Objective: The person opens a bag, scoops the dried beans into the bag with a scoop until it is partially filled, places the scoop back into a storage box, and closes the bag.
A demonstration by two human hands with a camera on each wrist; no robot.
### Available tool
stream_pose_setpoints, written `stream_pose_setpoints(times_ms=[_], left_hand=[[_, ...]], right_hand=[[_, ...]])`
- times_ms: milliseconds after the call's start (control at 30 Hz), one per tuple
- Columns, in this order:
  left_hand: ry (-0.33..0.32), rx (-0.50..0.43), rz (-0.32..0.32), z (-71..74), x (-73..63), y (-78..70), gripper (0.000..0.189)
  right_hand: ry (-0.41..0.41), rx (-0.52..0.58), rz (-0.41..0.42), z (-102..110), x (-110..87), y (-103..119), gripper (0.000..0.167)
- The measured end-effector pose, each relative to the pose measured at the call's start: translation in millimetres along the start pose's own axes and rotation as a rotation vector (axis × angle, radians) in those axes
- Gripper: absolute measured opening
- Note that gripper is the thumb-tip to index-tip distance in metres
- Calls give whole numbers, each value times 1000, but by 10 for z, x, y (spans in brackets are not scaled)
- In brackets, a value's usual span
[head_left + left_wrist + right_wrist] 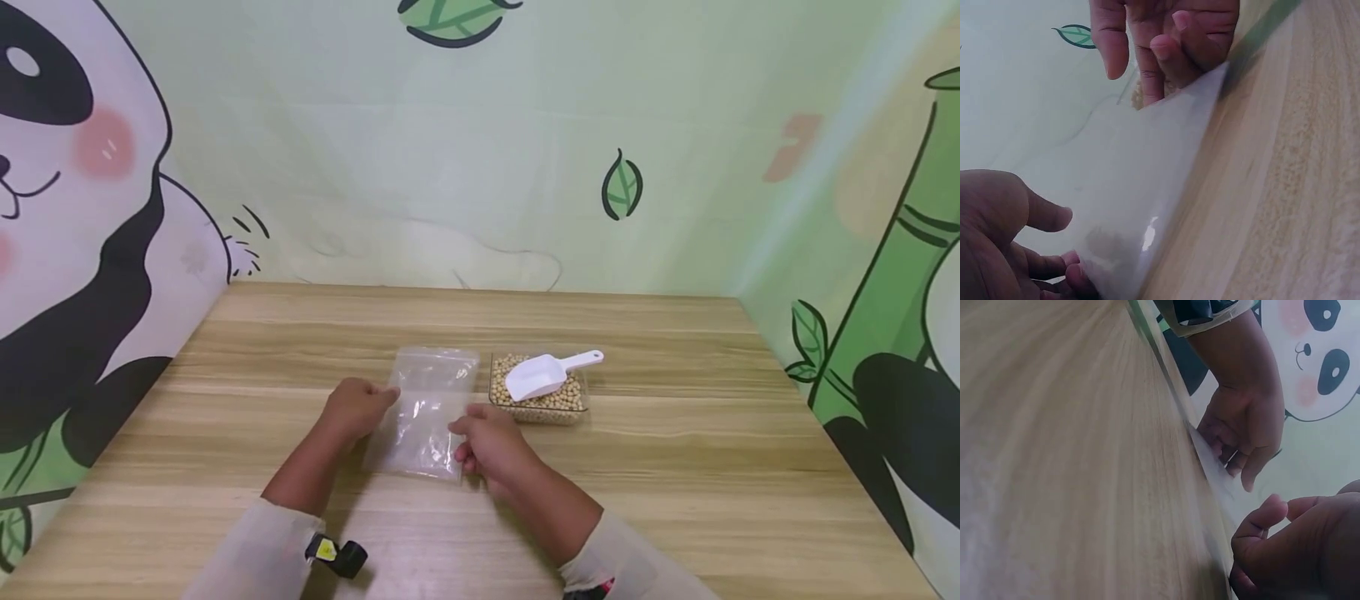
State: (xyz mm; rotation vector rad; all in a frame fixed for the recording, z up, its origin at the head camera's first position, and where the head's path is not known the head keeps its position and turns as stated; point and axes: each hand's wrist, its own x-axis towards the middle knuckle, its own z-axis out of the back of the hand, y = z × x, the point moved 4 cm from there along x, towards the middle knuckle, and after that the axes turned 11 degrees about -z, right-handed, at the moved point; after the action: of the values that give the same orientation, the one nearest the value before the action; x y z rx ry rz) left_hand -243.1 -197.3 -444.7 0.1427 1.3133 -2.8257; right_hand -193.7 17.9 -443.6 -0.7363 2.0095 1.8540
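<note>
A clear plastic zip bag [423,417] lies on the table with its zip end away from me. My left hand [358,410] is at its left edge, the thumb reaching over the plastic; in the left wrist view that thumb stands apart from the fingers [1072,269], which are right at the bag's edge. At the opposite edge is my right hand [487,442], its thumb and forefinger spread and other fingers loosely bent. The left wrist view has the bag [1141,162] stretching between both hands.
Just beyond my right hand stands a clear rectangular box [543,413] full of pale round beans [573,392]. A white scoop [536,377] lies on them, its handle over the right rim. The wooden table [675,467] meets a wall [517,167] printed with pandas and leaves.
</note>
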Motion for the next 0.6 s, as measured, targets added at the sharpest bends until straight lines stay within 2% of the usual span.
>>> stream_pose_setpoints(times_ms=[100,233,367,467,600], left_hand=[[15,-53,0,16,1,11,44],[39,-136,24,39,-3,42,43],[84,-176,48,56,-20,61,43],[109,-186,55,68,-41,69,42],[130,-215,49,76,-69,67,44]], right_hand=[[18,2,-1,12,-7,-3,54],[46,24,-19,28,-10,-14,34],[57,37,-27,58,-24,-14,17],[66,26,-20,78,-36,-9,18],[71,-10,16,93,-47,-9,37]])
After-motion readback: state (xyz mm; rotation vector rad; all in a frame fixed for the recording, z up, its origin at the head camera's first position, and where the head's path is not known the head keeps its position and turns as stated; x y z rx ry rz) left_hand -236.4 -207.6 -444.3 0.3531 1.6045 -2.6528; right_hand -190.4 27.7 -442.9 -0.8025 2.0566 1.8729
